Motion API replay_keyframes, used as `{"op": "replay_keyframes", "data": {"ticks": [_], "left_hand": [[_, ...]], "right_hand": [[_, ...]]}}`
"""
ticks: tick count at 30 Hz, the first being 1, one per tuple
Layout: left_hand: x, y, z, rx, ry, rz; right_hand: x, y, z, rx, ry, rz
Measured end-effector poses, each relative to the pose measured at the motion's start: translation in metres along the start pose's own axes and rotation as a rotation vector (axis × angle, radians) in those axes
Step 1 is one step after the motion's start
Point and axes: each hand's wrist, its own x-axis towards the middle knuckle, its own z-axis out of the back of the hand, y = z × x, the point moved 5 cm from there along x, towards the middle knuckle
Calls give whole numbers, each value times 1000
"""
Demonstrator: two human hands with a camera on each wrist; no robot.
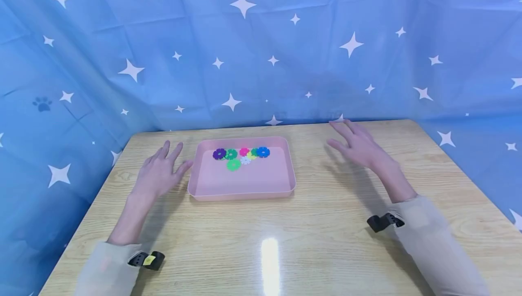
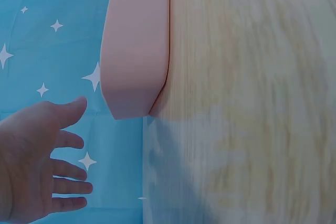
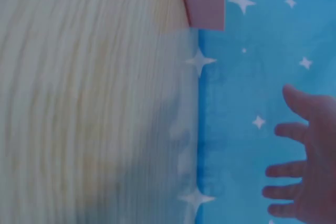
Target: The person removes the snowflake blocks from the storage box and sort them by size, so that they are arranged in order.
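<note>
A shallow pink tray (image 1: 244, 182) sits on the wooden table. Toward its back lie several small flower-shaped plastic discs: a purple disc (image 1: 219, 154), a blue disc (image 1: 263, 152), a light green disc (image 1: 234, 165), a pink disc (image 1: 244, 151), a white disc (image 1: 245, 160), and others in green and yellow that partly overlap. To the left of the tray my left hand (image 1: 160, 171) hovers with fingers spread, its thumb near the tray's left wall. Well to the right of the tray, my right hand (image 1: 359, 146) is raised above the table, fingers extended. Neither hand holds anything.
The wooden table (image 1: 228, 250) carries a bright light reflection near its front. A blue curtain (image 1: 261, 51) with white stars hangs behind the table and down its sides. Each sleeve bears a black wrist strap, the left strap (image 1: 147, 259) with a yellow tag.
</note>
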Motion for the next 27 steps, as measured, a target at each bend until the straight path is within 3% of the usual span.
{"op": "replay_keyframes", "data": {"ticks": [6,18,27], "left_hand": [[3,-3,-3,-70,-39,-18],[10,-8,-16,-203,13,18],[17,-9,-24,-307,28,-17]], "right_hand": [[10,15,-2,67,-3,29],[26,45,-12,188,0,70],[37,73,-20,328,16,132]]}}
